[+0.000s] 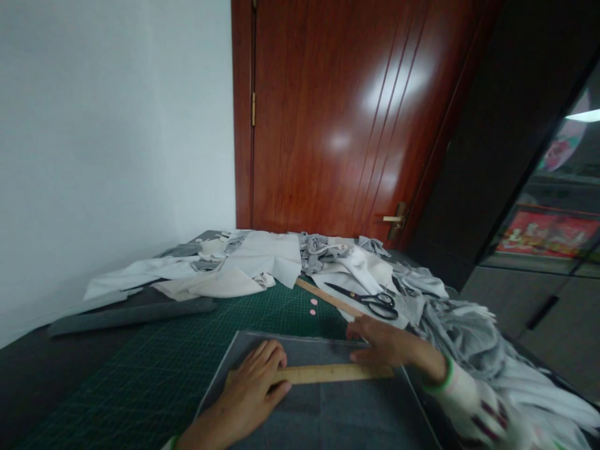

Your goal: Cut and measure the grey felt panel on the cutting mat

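Observation:
A wooden ruler [323,374] lies crosswise on a dark grey piece of fabric [304,412] with pale edges. My left hand [257,381] presses on the ruler's left part, fingers over it and thumb along its near side. Above the ruler's right end hovers my right hand [379,342], its thumb and fingers apart and slightly blurred, with nothing visible in them. Just beyond it are black-handled scissors [375,303] and a second wooden ruler [328,297]. Two pink discs [313,307] rest on the green cutting mat [276,312].
White and cream cloth [262,256] is heaped along the back of the table. Grey fabric [459,331] piles up on the right, and a dark grey folded strip [135,314] lies at left. Behind stand a brown door [323,125] and a dark cabinet [469,156].

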{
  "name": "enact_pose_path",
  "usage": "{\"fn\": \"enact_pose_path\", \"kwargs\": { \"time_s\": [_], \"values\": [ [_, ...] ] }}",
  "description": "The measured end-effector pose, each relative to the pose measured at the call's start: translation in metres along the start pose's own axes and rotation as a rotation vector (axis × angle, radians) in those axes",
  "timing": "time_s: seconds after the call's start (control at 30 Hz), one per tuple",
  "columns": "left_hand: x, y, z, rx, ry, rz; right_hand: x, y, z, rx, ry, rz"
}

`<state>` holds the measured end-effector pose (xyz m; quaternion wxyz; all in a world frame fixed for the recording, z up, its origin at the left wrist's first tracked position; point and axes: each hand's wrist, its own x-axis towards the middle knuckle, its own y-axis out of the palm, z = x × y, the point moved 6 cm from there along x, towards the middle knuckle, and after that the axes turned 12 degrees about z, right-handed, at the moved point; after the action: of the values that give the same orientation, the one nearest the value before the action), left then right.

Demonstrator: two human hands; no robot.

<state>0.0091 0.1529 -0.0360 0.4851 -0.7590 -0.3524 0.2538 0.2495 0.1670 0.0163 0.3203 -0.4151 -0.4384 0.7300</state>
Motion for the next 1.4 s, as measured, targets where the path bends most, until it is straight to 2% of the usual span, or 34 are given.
{"fn": "enact_pose_path", "kwargs": {
  "time_s": [0.07,0.17,0.27,0.4,0.53,0.63,0.73,0.83,0.9,1.0,1.07,1.17,1.27,1.33,1.4],
  "values": [
    [-0.001,-0.003,-0.002,-0.013,0.012,-0.014,-0.018,0.027,-0.001,0.045,-0.017,0.024],
    [-0.004,-0.003,-0.001,-0.01,0.059,-0.024,-0.026,0.052,-0.007,0.145,-0.036,-0.063],
    [-0.012,-0.001,0.008,0.057,0.086,-0.067,-0.025,0.06,-0.018,0.216,0.015,-0.13],
    [-0.031,-0.001,0.021,0.232,0.081,-0.129,-0.024,0.063,-0.021,0.232,0.02,-0.088],
    [-0.052,-0.008,0.033,0.368,0.019,-0.228,-0.031,0.052,-0.014,0.226,-0.084,-0.056],
    [-0.063,-0.01,0.043,0.384,-0.015,-0.273,-0.039,0.023,-0.022,0.203,-0.093,-0.16],
    [-0.065,-0.006,0.052,0.378,-0.043,-0.239,-0.04,-0.013,-0.052,0.153,0.0,-0.318],
    [-0.061,-0.005,0.059,0.344,-0.068,-0.197,-0.03,-0.032,-0.094,0.092,0.165,-0.392],
    [-0.056,-0.008,0.063,0.299,-0.124,-0.183,-0.023,-0.032,-0.122,0.059,0.292,-0.399],
    [-0.051,-0.015,0.077,0.247,-0.38,-0.142,-0.016,-0.021,-0.151,0.025,0.45,-0.38],
    [-0.051,-0.022,0.081,0.252,-0.533,-0.126,-0.017,-0.012,-0.158,0.003,0.517,-0.379],
    [-0.048,-0.034,0.076,0.259,-0.579,-0.123,-0.023,-0.005,-0.153,-0.045,0.597,-0.442],
    [-0.045,-0.041,0.068,0.271,-0.583,-0.093,-0.031,-0.004,-0.134,-0.105,0.638,-0.56],
    [-0.042,-0.04,0.065,0.276,-0.561,-0.068,-0.033,0.0,-0.116,-0.12,0.584,-0.588],
    [-0.038,-0.035,0.062,0.244,-0.509,-0.044,-0.03,0.012,-0.098,-0.094,0.461,-0.529]
  ]
}}
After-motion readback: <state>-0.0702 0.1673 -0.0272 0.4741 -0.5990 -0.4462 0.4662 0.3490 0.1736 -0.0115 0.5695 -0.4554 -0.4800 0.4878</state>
